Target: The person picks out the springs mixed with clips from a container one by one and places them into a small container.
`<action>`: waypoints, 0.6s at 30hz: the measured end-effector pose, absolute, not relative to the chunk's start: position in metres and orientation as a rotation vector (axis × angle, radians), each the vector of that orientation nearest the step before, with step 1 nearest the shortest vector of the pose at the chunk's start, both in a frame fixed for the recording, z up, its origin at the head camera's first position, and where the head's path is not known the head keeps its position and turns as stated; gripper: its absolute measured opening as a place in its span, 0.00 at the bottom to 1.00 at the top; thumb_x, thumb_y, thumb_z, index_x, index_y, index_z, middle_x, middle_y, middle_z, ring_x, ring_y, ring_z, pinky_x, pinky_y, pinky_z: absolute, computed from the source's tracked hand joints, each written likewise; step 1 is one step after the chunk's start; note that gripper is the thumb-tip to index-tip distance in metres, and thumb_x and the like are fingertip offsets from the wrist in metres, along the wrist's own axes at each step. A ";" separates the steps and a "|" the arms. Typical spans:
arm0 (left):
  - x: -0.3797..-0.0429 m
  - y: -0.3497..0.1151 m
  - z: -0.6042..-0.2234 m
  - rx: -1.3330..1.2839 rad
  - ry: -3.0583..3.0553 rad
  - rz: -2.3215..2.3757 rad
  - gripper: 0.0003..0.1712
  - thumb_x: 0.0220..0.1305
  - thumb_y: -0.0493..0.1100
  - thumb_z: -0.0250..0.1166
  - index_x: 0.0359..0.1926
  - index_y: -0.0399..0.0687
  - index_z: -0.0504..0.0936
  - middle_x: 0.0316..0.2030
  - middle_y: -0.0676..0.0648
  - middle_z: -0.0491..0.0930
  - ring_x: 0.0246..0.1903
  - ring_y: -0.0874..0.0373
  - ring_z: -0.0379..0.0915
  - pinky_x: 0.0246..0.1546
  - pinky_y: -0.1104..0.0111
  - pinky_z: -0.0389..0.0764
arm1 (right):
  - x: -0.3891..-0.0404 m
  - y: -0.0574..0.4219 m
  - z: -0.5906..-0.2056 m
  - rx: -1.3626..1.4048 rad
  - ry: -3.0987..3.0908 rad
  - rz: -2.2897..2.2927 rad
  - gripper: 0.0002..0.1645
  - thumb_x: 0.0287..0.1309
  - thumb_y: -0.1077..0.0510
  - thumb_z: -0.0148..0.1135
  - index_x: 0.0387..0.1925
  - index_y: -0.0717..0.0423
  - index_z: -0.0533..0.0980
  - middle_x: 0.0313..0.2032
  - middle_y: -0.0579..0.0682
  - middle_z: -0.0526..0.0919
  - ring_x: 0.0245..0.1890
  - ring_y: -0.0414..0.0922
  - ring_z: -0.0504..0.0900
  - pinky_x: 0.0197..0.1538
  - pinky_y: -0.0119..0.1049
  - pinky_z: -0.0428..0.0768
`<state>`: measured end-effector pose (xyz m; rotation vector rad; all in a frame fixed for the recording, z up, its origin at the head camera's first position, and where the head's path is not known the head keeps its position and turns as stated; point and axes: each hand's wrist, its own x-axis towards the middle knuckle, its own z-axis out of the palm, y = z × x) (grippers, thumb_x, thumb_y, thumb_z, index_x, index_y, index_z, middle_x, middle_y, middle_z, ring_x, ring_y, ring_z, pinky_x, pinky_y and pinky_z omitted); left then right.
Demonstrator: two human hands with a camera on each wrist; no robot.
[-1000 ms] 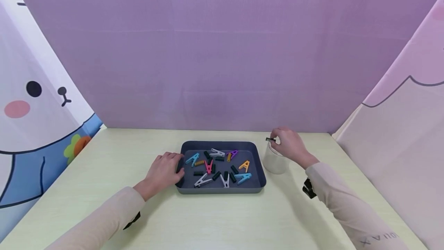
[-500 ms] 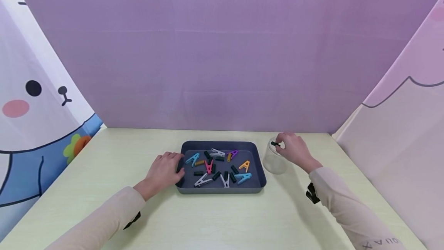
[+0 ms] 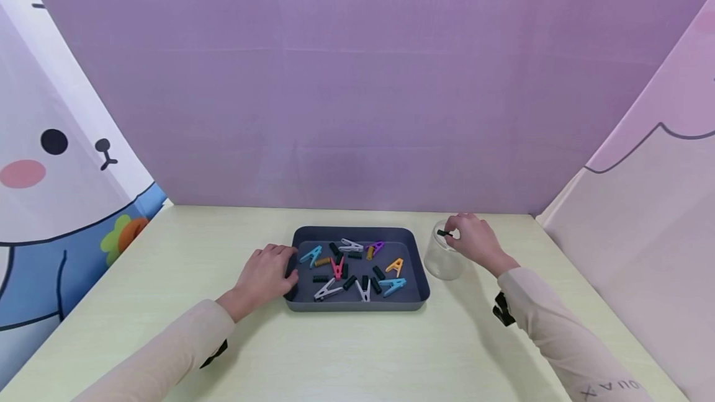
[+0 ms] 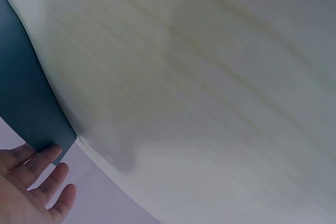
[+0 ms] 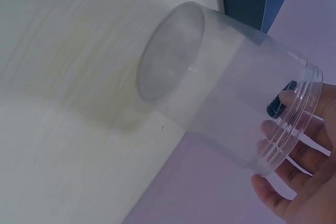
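Observation:
My right hand (image 3: 475, 241) pinches a small dark green spring (image 3: 443, 232) at the mouth of a clear plastic jar (image 3: 441, 262). In the right wrist view the spring sits just inside the threaded rim, held at the fingertips, and the jar stands upright on the table. My left hand (image 3: 262, 281) holds the left wall of a dark grey tray (image 3: 357, 306), thumb over the rim. The left wrist view shows its fingers against the tray's outer wall. In the tray lie several dark green springs, yellow springs (image 3: 322, 262) and coloured clips, among them a pink clip (image 3: 337, 267).
The jar stands close to the tray's right side. Both rest on a pale wooden table (image 3: 368, 352). A purple cloth wall (image 3: 357, 92) rises behind, and printed cloths flank the left and right sides.
My right hand has moved slightly right and down, bringing the spring from the jar's left rim into its mouth. The left hand and tray stay in place.

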<state>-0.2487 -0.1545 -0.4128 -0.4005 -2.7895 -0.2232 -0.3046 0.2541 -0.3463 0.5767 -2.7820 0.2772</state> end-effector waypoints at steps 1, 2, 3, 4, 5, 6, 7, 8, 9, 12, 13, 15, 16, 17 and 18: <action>-0.249 -0.154 -0.413 -0.400 -2.791 -0.221 0.25 0.52 0.51 0.63 0.49 0.42 0.77 0.47 0.43 0.79 0.49 0.46 0.72 0.48 0.50 0.72 | -0.305 0.254 -0.346 0.577 -2.782 0.277 0.07 0.47 0.61 0.63 0.32 0.58 0.80 0.35 0.54 0.82 0.38 0.55 0.78 0.36 0.51 0.75; -0.249 -0.154 -0.413 -0.400 -2.792 -0.218 0.25 0.52 0.51 0.63 0.49 0.42 0.77 0.47 0.43 0.79 0.49 0.46 0.72 0.48 0.50 0.72 | -0.305 0.254 -0.346 0.578 -2.781 0.276 0.07 0.46 0.61 0.63 0.31 0.58 0.80 0.35 0.54 0.82 0.38 0.55 0.78 0.36 0.51 0.75; -0.249 -0.154 -0.413 -0.399 -2.794 -0.214 0.26 0.52 0.51 0.63 0.49 0.42 0.77 0.47 0.43 0.79 0.50 0.46 0.72 0.48 0.50 0.72 | -0.305 0.254 -0.346 0.578 -2.780 0.278 0.07 0.46 0.61 0.63 0.31 0.58 0.80 0.35 0.54 0.82 0.38 0.55 0.78 0.36 0.51 0.75; -0.249 -0.154 -0.412 -0.399 -2.796 -0.213 0.26 0.52 0.51 0.63 0.50 0.42 0.77 0.48 0.43 0.79 0.50 0.46 0.72 0.48 0.50 0.72 | -0.305 0.254 -0.347 0.576 -2.779 0.277 0.07 0.46 0.61 0.62 0.31 0.57 0.80 0.35 0.54 0.82 0.38 0.55 0.78 0.36 0.51 0.75; -0.249 -0.154 -0.412 -0.399 -2.797 -0.212 0.26 0.52 0.51 0.63 0.50 0.42 0.77 0.48 0.43 0.79 0.50 0.46 0.72 0.49 0.50 0.72 | -0.305 0.254 -0.347 0.577 -2.778 0.279 0.06 0.46 0.62 0.62 0.30 0.57 0.79 0.35 0.54 0.82 0.38 0.55 0.78 0.36 0.51 0.74; -0.249 -0.154 -0.412 -0.399 -2.799 -0.212 0.26 0.52 0.52 0.63 0.50 0.42 0.77 0.48 0.43 0.79 0.50 0.46 0.72 0.49 0.50 0.72 | -0.305 0.254 -0.347 0.575 -2.777 0.278 0.06 0.46 0.61 0.62 0.30 0.57 0.79 0.35 0.54 0.82 0.39 0.55 0.78 0.36 0.52 0.74; -0.249 -0.154 -0.412 -0.398 -2.801 -0.213 0.26 0.52 0.52 0.63 0.50 0.42 0.77 0.48 0.43 0.79 0.50 0.46 0.72 0.49 0.50 0.72 | -0.305 0.254 -0.347 0.573 -2.777 0.280 0.06 0.46 0.61 0.62 0.31 0.57 0.79 0.35 0.54 0.82 0.39 0.55 0.78 0.36 0.52 0.74; -0.249 -0.154 -0.412 -0.398 -2.803 -0.213 0.26 0.52 0.52 0.63 0.50 0.42 0.77 0.48 0.42 0.79 0.50 0.46 0.72 0.49 0.50 0.72 | -0.305 0.254 -0.347 0.571 -2.777 0.282 0.07 0.46 0.61 0.62 0.31 0.58 0.79 0.35 0.54 0.82 0.39 0.55 0.78 0.37 0.52 0.74; -0.249 -0.154 -0.411 -0.398 -2.805 -0.215 0.26 0.52 0.52 0.63 0.50 0.42 0.77 0.48 0.42 0.79 0.50 0.46 0.72 0.49 0.50 0.72 | -0.305 0.254 -0.347 0.568 -2.779 0.284 0.07 0.47 0.61 0.62 0.31 0.58 0.79 0.35 0.54 0.82 0.39 0.55 0.78 0.37 0.53 0.74; -0.249 -0.154 -0.411 -0.400 -2.805 -0.216 0.26 0.52 0.52 0.63 0.50 0.42 0.77 0.48 0.42 0.79 0.50 0.45 0.72 0.49 0.49 0.72 | -0.305 0.254 -0.347 0.560 -2.782 0.291 0.07 0.47 0.61 0.61 0.32 0.58 0.79 0.36 0.55 0.82 0.40 0.55 0.78 0.38 0.54 0.74; -0.249 -0.154 -0.411 -0.400 -2.805 -0.215 0.26 0.52 0.52 0.63 0.50 0.42 0.77 0.48 0.42 0.79 0.50 0.46 0.72 0.49 0.50 0.72 | -0.305 0.254 -0.347 0.559 -2.783 0.294 0.08 0.47 0.61 0.61 0.32 0.58 0.79 0.36 0.55 0.82 0.40 0.55 0.78 0.38 0.54 0.73; -0.249 -0.154 -0.411 -0.399 -2.805 -0.217 0.26 0.52 0.52 0.63 0.50 0.42 0.77 0.48 0.42 0.79 0.50 0.46 0.72 0.49 0.50 0.72 | -0.305 0.254 -0.347 0.562 -2.783 0.296 0.08 0.47 0.61 0.61 0.32 0.58 0.79 0.36 0.55 0.82 0.40 0.55 0.78 0.38 0.54 0.74; -0.249 -0.154 -0.411 -0.400 -2.805 -0.218 0.26 0.52 0.51 0.63 0.50 0.42 0.77 0.48 0.42 0.79 0.50 0.45 0.72 0.49 0.50 0.72 | -0.305 0.254 -0.347 0.562 -2.783 0.296 0.08 0.47 0.61 0.61 0.32 0.58 0.79 0.36 0.55 0.82 0.40 0.55 0.78 0.38 0.54 0.74; -0.249 -0.154 -0.411 -0.398 -2.806 -0.219 0.26 0.52 0.51 0.63 0.50 0.42 0.77 0.48 0.42 0.79 0.50 0.45 0.72 0.49 0.50 0.72 | -0.306 0.254 -0.347 0.562 -2.783 0.297 0.08 0.47 0.61 0.61 0.32 0.58 0.79 0.36 0.55 0.82 0.40 0.55 0.78 0.38 0.54 0.74; -0.248 -0.154 -0.410 -0.398 -2.808 -0.220 0.26 0.52 0.51 0.63 0.50 0.42 0.77 0.48 0.42 0.79 0.50 0.45 0.72 0.49 0.50 0.72 | -0.305 0.254 -0.347 0.563 -2.783 0.298 0.08 0.47 0.61 0.61 0.32 0.59 0.79 0.36 0.55 0.82 0.40 0.56 0.78 0.38 0.54 0.74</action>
